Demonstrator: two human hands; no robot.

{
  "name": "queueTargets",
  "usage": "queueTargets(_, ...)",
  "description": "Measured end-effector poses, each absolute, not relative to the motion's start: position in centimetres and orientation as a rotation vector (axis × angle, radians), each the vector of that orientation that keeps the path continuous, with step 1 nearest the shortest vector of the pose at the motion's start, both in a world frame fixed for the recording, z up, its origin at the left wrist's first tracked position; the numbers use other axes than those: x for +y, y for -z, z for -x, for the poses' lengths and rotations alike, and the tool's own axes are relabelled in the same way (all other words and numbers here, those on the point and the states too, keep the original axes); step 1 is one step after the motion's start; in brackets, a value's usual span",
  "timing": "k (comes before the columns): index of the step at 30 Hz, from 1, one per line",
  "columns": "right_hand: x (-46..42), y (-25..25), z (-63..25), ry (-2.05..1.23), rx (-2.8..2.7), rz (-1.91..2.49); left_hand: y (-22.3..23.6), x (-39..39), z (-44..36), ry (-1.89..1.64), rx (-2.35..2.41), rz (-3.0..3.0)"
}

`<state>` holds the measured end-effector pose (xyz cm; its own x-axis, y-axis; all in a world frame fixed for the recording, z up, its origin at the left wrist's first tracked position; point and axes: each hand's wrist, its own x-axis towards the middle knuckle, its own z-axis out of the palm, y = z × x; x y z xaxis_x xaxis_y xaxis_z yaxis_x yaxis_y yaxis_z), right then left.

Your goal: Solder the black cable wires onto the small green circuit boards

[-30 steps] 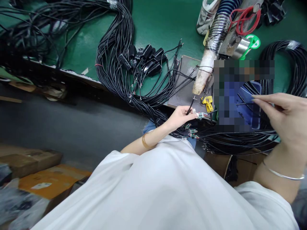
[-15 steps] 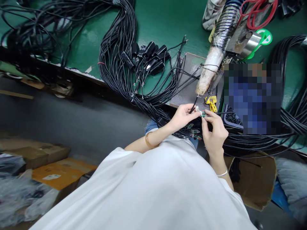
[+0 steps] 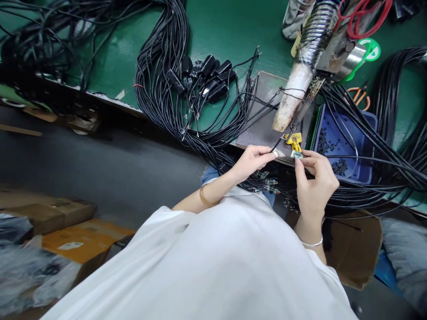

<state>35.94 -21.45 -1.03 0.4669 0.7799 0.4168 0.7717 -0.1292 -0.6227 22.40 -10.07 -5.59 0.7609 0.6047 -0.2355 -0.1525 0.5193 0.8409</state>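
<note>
My left hand [image 3: 251, 162] pinches the end of a thin black cable [image 3: 275, 144] at the front edge of the green bench [image 3: 227, 31]. My right hand [image 3: 313, 178] pinches a small green circuit board [image 3: 296, 154] just right of it, below a yellow clip [image 3: 294, 140]. Both sit under the tip of a wrapped soldering tool [image 3: 293, 100] that slants down from the upper right. Several more cable ends with small green boards [image 3: 268, 182] hang over my lap below the hands.
A thick bundle of black cables [image 3: 163, 75] with black plugs [image 3: 207, 78] lies left of a dark mat [image 3: 263, 120]. A blue tray [image 3: 343, 142] of small dark parts stands right, crossed by cables. Cardboard boxes [image 3: 80, 242] sit on the floor left.
My right hand swung in from the far right to meet my left, then drew the small green board a little rightward, away from the cable end. The blue tray now shows plainly.
</note>
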Motion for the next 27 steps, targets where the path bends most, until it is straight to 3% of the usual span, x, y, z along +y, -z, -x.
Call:
queueTargets(8, -22.1, 0.6, -34.4, -0.050, -1.478, 1.860, 4.5, -10.0, -22.7, -0.470, 0.541, -0.984)
queueTargets(18, -21.3, 3.2, -33.7, 0.152, -1.493, 1.819, 5.7, -10.3, -23.1, -0.600, 0.523, -1.024)
queueTargets(27, -21.3, 1.4, -37.0, 0.324, -1.325, 1.865, 4.8, -10.1, -22.2, -0.554, 0.587, -0.919)
